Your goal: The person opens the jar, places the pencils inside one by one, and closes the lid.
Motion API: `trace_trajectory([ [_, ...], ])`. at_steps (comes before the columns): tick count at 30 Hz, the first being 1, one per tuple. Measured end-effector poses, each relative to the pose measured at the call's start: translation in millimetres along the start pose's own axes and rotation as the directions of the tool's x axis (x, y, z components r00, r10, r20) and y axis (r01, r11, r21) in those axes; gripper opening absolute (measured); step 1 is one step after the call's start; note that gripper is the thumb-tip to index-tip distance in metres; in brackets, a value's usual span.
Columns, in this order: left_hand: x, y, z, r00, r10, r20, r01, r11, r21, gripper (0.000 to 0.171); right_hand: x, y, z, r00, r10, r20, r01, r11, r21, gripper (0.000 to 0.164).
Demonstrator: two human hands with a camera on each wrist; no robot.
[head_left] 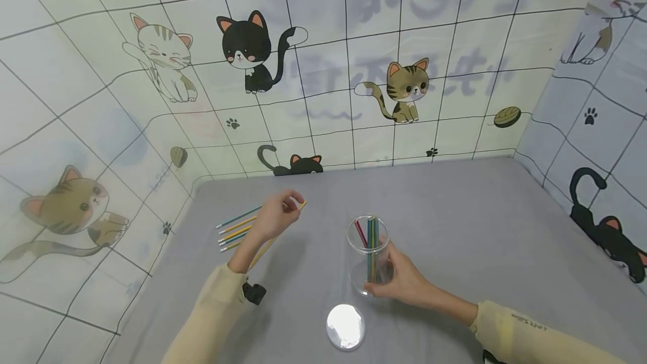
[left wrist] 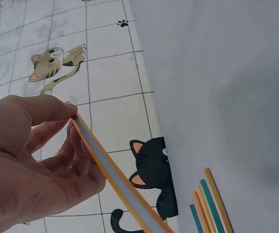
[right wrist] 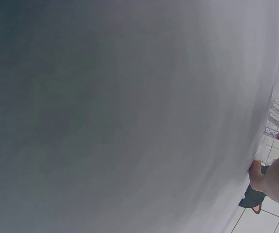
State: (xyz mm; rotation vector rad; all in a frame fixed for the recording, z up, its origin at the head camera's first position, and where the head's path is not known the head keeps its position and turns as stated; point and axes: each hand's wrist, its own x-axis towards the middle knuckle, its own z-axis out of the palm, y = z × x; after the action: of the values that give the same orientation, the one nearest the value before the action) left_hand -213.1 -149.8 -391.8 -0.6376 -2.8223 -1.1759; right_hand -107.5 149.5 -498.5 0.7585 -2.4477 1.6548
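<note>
Raised over the left part of the table, my left hand (head_left: 277, 215) pinches a yellow pencil (left wrist: 110, 167) near one end between thumb and fingers. In the left wrist view the pencil slants down to the right, orange-yellow with a greyish stripe. My right hand (head_left: 406, 280) grips the lower side of a clear cylindrical jar (head_left: 356, 268), which stands on the table. Inside are several upright pencils (head_left: 373, 249), teal, yellow and dark red; the red one leans. Under and beside my left forearm lie loose yellow and teal pencils (head_left: 237, 225), partly hidden by the hand.
In front of the jar, a round, shiny lid-like disc (head_left: 345, 327) lies on the grey tabletop (head_left: 455, 212). Cat-printed cloth walls (head_left: 323, 72) enclose the back and both sides. A dark wrist device (head_left: 254, 293) sits at my left cuff.
</note>
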Motion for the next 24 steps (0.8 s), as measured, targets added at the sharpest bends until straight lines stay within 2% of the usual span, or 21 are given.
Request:
trace_trajectory([
  [5,1.6,15.2,-4.1,1.000,0.014,0.006,-0.013,0.999,-0.033,0.021,0.0,-0.4,-0.1,1.000,0.001,0.000,-0.001,1.000,-0.001,0.095],
  [13,2.6,38.2,-10.5,1.000,-0.002,0.002,0.002,0.996,-0.094,0.021,0.4,-0.9,-0.3,1.000,0.004,-0.001,-0.004,1.000,0.000,0.094],
  [24,5.9,64.7,-14.7,0.994,0.093,-0.054,-0.099,0.985,-0.142,0.022,0.3,-0.3,-0.6,1.000,-0.016,-0.011,0.016,1.000,-0.004,0.090],
])
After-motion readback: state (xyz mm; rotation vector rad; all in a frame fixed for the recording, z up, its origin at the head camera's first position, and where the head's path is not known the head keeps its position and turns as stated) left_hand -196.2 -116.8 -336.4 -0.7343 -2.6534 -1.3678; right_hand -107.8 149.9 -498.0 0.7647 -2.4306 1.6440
